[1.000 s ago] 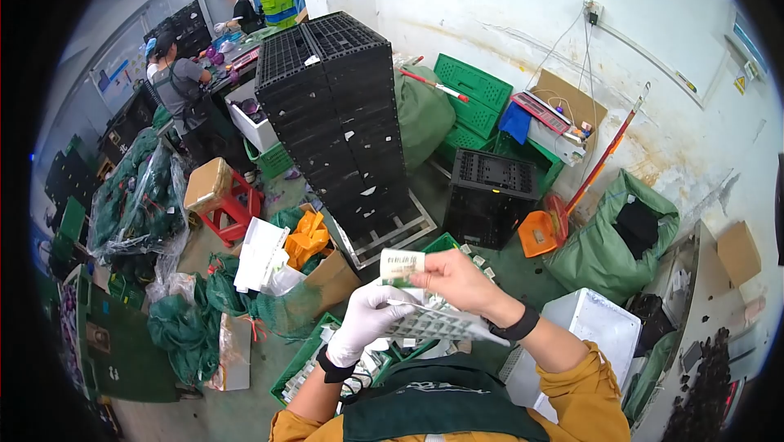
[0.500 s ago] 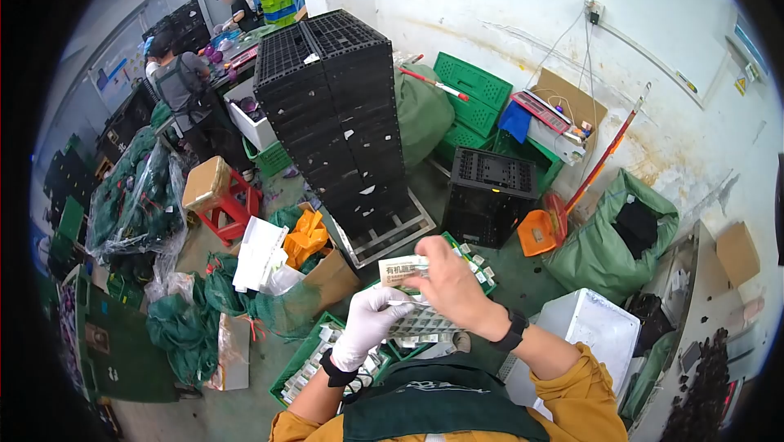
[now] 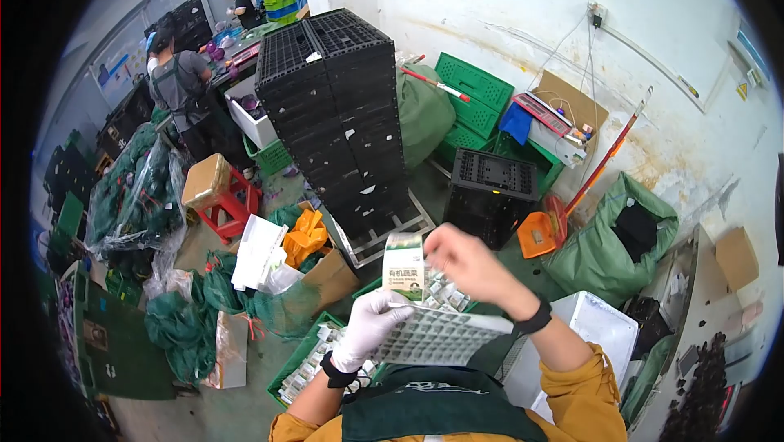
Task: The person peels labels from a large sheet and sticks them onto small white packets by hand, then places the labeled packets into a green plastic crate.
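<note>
My left hand [image 3: 367, 328], in a white glove, is closed on the near edge of a pale sheet with a grid pattern [image 3: 445, 337]. A printed paper label [image 3: 403, 269] with a green top and Chinese lettering stands up at its fingertips. My bare right hand [image 3: 465, 266] has curled fingers close by the label's right edge; whether they touch it, or pinch something small, I cannot make out. Below, a green crate [image 3: 282, 381] holds many small white-and-green packs [image 3: 314, 364]. More such packs [image 3: 447, 291] lie beyond the sheet.
A tall stack of black crates [image 3: 335, 115] stands ahead on a metal frame. Left are a red stool [image 3: 233, 205], green netting [image 3: 175, 324] and an open carton [image 3: 335, 279]. A white foam box [image 3: 592, 332] and green sack [image 3: 604, 238] stand right. Two co-workers [image 3: 184, 91] are at the back.
The grid sheet has swung out to the right and now shows much more. The label stands taller and more upright. My right hand has shifted slightly right, off the label's front.
</note>
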A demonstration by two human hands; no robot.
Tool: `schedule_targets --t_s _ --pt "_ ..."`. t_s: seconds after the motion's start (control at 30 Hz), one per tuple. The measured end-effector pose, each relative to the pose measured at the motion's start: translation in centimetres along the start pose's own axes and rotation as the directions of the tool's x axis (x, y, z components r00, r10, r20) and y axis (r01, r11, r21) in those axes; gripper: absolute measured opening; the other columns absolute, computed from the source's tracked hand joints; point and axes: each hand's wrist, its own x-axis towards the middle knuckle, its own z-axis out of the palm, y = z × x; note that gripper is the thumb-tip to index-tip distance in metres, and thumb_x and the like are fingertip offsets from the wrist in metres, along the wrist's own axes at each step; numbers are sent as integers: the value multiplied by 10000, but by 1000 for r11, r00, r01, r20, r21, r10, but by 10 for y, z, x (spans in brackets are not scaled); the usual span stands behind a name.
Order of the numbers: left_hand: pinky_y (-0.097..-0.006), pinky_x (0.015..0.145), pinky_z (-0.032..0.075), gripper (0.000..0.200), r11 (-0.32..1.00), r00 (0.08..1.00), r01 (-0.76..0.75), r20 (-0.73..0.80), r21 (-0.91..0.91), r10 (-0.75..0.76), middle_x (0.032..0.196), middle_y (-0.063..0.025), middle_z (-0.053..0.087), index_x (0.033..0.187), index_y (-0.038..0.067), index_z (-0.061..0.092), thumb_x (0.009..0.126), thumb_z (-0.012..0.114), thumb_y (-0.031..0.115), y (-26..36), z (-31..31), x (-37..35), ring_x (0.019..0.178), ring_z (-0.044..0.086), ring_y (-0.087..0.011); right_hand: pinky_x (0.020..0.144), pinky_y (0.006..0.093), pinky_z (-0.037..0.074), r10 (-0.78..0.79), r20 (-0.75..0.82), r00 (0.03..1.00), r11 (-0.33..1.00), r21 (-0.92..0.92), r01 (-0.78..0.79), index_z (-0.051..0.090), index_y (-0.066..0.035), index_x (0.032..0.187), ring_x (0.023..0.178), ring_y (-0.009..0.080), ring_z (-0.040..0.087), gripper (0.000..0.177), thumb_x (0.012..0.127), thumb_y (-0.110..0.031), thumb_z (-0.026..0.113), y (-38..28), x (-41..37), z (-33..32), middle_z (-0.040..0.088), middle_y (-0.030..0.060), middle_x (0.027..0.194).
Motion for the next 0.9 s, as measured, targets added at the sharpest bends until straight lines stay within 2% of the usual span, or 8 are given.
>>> schedule_targets --t_s 0.03,0.07,0.23,0.33,0.4,0.47,0.63,0.9 --pt "-226 634 440 17 998 999 -25 -21 66 27 752 -40 608 755 -2 638 744 650 -2 5 0 1 682 557 -99 577 284 419 -18 83 996 998 -66 24 477 -26 950 619 163 539 147 825 -75 537 -6 -6 10 544 79 678" --pt "-226 634 440 17 998 999 -22 -21 66 23 752 -40 608 755 -2 638 744 650 -2 5 0 1 682 557 -99 577 340 428 10 139 990 1000 -3 -9 441 -22 916 633 253 562 175 805 -81 562 -9 -10 22 545 126 700" --pt "-236 643 441 39 999 999 -37 -23 21 37 745 -28 603 774 -6 633 763 651 27 12 -1 1 691 547 -90 573 422 418 -68 -154 986 919 -394 2 402 -17 806 676 356 549 294 746 -149 657 -5 -9 39 529 165 710" --pt "-222 629 437 51 1000 996 -16 -85 -5 15 751 -20 607 787 0 638 762 661 38 11 -7 -1 673 545 -79 565 427 433 -138 -127 982 833 -552 46 399 -6 811 670 357 563 353 755 -233 663 21 -3 12 542 177 759" --pt "-206 620 433 83 995 988 7 -155 -97 -22 761 -11 618 815 9 642 764 675 65 9 -14 -1 665 547 -63 577 409 437 -10 -87 996 884 -467 -32 426 -10 817 662 345 557 338 761 -248 658 11 -8 -1 539 155 764" --pt "-205 630 437 83 981 969 65 -224 -181 -106 750 -11 625 817 8 630 751 665 45 13 -20 1 667 555 -68 585 394 433 -26 234 972 964 -252 87 448 -20 829 675 338 556 308 768 -245 650 -14 -18 -8 534 149 747" --pt "-197 611 426 43 972 965 -4 -255 -234 -58 712 -13 624 769 9 638 752 650 46 18 -23 8 640 553 -64 651 398 428 -89 324 942 940 -284 187 459 -17 861 794 334 539 345 766 -285 655 25 -26 -8 519 140 840" --pt "-186 557 391 87 987 989 67 -123 -146 -85 670 -1 612 764 3 636 765 656 88 37 -9 14 584 517 -41 543 346 437 -436 86 896 707 -584 399 489 -30 842 617 266 526 380 710 -321 694 -12 -19 4 485 85 683"
